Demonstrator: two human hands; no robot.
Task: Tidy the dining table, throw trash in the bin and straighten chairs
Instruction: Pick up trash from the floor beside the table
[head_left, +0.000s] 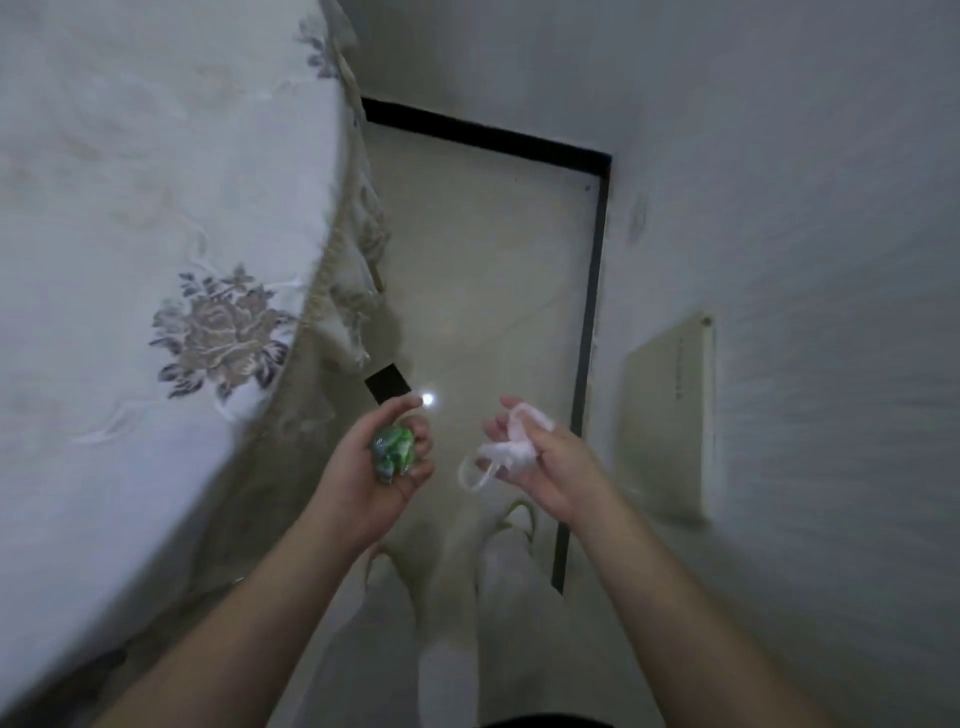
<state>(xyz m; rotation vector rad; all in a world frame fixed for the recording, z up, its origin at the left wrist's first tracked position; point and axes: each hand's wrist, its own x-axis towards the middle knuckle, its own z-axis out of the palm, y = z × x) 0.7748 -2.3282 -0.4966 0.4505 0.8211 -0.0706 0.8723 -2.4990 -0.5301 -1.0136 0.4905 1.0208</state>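
Trash fills both hands: left hand (387, 462) curls around a crumpled green wrapper (394, 453), right hand (540, 457) pinches white plastic scraps (501, 452), beside the counter (156, 208); keep both grips closed until over the bin, which is not in view

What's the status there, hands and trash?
Left hand grips green wrapper. Right hand holds white plastic. Table at left. No bin in view.
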